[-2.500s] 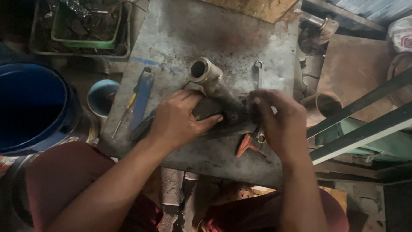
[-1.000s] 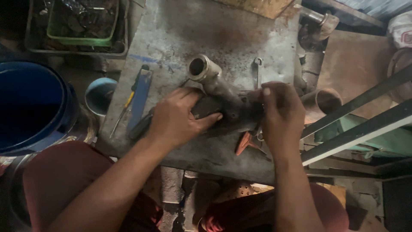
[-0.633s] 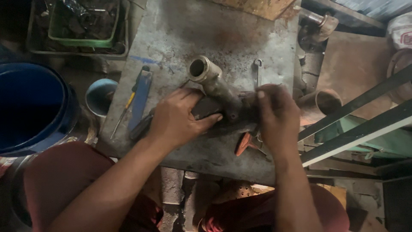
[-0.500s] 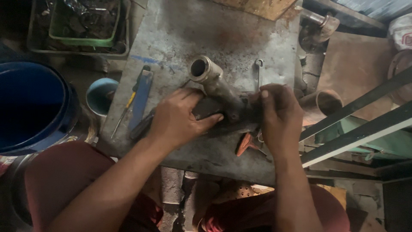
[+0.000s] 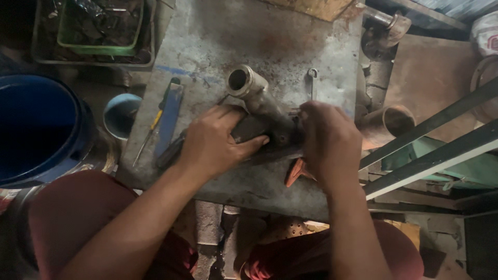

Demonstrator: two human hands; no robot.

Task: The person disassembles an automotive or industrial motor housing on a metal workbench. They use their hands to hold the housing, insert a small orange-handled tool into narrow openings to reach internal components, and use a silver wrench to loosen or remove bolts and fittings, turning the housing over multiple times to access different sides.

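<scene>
A dirty metal casting with a round pipe-like opening (image 5: 248, 88) lies in the middle of a grey metal work slab (image 5: 218, 46). My left hand (image 5: 212, 142) presses down on the casting's near left part, fingers wrapped over it. My right hand (image 5: 329, 142) is closed over the casting's right end, fingers curled down; what is under them is hidden. An orange-handled tool (image 5: 294, 172) pokes out from beneath my right hand.
A blue-handled tool (image 5: 168, 120) and a thin yellow screwdriver (image 5: 150, 129) lie at the slab's left. A wrench (image 5: 313, 83) lies behind my right hand. A blue barrel (image 5: 36, 129), small blue cup (image 5: 120, 115), green tray (image 5: 98, 26), and metal bars (image 5: 436, 150) surround the slab.
My right hand has shifted slightly over the casting's right end, its fingers working there. The left hand and the casting have stayed put.
</scene>
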